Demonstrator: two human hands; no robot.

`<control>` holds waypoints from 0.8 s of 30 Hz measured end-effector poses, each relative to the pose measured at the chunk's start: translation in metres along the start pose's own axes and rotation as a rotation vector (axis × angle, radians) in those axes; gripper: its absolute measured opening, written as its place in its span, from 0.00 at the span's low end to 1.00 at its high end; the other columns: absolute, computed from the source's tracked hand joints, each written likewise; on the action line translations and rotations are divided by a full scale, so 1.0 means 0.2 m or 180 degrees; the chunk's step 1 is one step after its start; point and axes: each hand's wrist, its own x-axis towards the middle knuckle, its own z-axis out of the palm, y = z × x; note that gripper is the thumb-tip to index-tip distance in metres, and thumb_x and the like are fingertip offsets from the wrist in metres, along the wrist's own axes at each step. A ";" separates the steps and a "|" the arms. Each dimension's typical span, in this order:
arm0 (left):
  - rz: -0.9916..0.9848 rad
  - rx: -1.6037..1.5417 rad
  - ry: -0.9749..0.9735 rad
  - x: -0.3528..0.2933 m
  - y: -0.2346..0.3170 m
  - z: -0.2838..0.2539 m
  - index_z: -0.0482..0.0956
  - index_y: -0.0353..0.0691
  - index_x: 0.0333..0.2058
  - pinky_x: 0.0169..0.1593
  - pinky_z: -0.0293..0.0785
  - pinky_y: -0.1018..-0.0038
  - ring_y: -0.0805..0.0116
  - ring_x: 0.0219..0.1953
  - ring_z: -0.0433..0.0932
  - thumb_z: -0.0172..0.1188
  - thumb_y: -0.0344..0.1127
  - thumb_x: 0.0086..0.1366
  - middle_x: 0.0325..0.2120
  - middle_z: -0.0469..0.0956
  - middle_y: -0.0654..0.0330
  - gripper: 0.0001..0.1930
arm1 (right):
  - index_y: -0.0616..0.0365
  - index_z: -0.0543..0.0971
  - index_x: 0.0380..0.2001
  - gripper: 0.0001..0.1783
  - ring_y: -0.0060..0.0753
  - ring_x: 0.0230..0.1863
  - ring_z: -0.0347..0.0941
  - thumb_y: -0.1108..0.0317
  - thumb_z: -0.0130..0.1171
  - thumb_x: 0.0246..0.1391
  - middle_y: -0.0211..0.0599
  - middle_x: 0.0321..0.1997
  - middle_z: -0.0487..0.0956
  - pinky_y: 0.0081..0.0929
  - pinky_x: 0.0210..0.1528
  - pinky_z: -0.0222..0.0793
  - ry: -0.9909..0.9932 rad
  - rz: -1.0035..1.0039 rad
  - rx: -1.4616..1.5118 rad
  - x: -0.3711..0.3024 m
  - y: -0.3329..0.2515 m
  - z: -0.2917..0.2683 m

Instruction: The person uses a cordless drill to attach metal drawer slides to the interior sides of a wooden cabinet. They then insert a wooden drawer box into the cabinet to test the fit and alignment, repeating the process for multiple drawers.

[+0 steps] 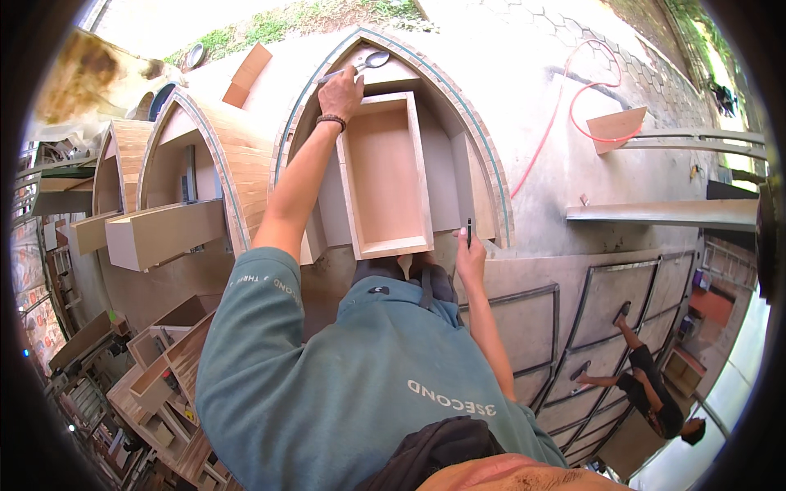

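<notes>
In front of me lies a pointed-arch wooden cabinet (499, 196) with a teal line along its edge. An open rectangular wooden drawer box (381, 168) sits inside it, pale-rimmed and brown at the bottom. My left hand (340, 96) reaches to the arch's far tip, its fingers closed at the handle of a metal spoon (377, 60); the grip is partly hidden. My right hand (470, 258), low at the cabinet's near right corner, is closed around a slim black pen (469, 232) that points up.
Similar arched cabinets (176, 155) stand at left, with drawers jutting out. A red hose (573, 106) curls over the concrete at far right, near a long board (663, 213). Dark metal frames (565, 327) lie at right, where another person (651, 393) walks. Wooden boxes (164, 376) fill the lower left.
</notes>
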 end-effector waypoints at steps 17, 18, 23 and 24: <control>-0.0527 -0.1074 0.0499 -0.38 -0.18 0.24 0.73 0.38 0.56 0.61 0.71 0.57 0.44 0.55 0.75 0.55 0.24 0.61 0.52 0.77 0.46 0.22 | 0.49 0.69 0.65 0.36 0.58 0.59 0.74 0.54 0.62 0.53 0.45 0.61 0.74 0.52 0.58 0.72 -0.0382 -0.1512 -0.0483 1.32 -0.67 0.68; -0.0506 -0.1080 0.0506 -0.37 -0.18 0.25 0.74 0.38 0.55 0.60 0.72 0.57 0.44 0.55 0.75 0.55 0.24 0.60 0.52 0.77 0.46 0.22 | 0.48 0.69 0.64 0.34 0.58 0.58 0.74 0.56 0.62 0.53 0.45 0.60 0.75 0.52 0.57 0.73 -0.0323 -0.1533 -0.0449 1.33 -0.64 0.70; -0.0594 -0.1059 0.0437 -0.59 -0.13 0.17 0.75 0.38 0.51 0.58 0.74 0.57 0.45 0.53 0.76 0.54 0.23 0.58 0.50 0.77 0.48 0.20 | 0.47 0.72 0.60 0.30 0.57 0.54 0.76 0.64 0.60 0.51 0.45 0.57 0.74 0.51 0.53 0.75 -0.0136 -0.1576 -0.0331 1.15 -0.52 0.71; -0.0738 -0.1135 0.0370 -0.64 -0.12 0.15 0.77 0.39 0.48 0.57 0.74 0.57 0.46 0.52 0.77 0.56 0.26 0.59 0.47 0.78 0.50 0.17 | 0.47 0.72 0.60 0.30 0.55 0.53 0.77 0.64 0.60 0.51 0.43 0.57 0.74 0.49 0.51 0.76 -0.0194 -0.1517 -0.0353 1.10 -0.50 0.69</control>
